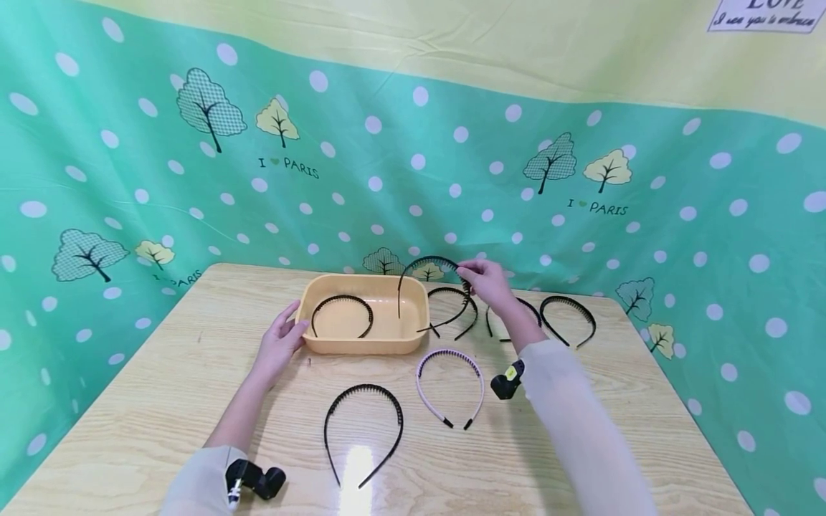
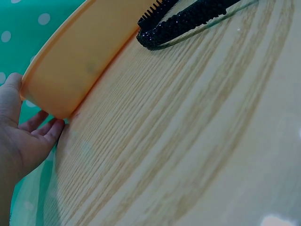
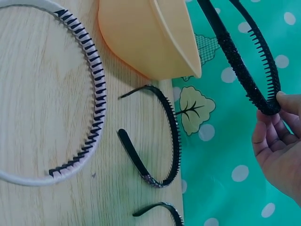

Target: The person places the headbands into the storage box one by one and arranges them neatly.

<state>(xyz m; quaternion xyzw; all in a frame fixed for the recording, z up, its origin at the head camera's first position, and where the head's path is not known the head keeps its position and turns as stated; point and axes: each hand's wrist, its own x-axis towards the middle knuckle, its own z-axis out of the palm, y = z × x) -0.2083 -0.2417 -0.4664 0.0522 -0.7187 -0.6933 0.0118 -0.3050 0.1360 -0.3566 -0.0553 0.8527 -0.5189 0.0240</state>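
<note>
My left hand (image 1: pixel 279 345) holds the left end of a yellow-orange plastic container (image 1: pixel 364 346); in the left wrist view its thumb lies at the rim and the fingers are lower on the wall. Pinched between the right thumb and fingers is a black toothed headband (image 3: pixel 235 61) with a rough, glittery surface. That right hand (image 1: pixel 492 285) is raised beside the container's right end, and the headband reaches over the rim. Inside the container lies another black headband (image 1: pixel 346 297).
On the wooden table (image 1: pixel 168 401), a pale lilac headband (image 1: pixel 449 352) and a black headband (image 1: pixel 366 388) lie in front of the container. Several more black headbands, one at the far right (image 1: pixel 571 299), lie to its right. A green dotted curtain (image 1: pixel 361 201) hangs behind.
</note>
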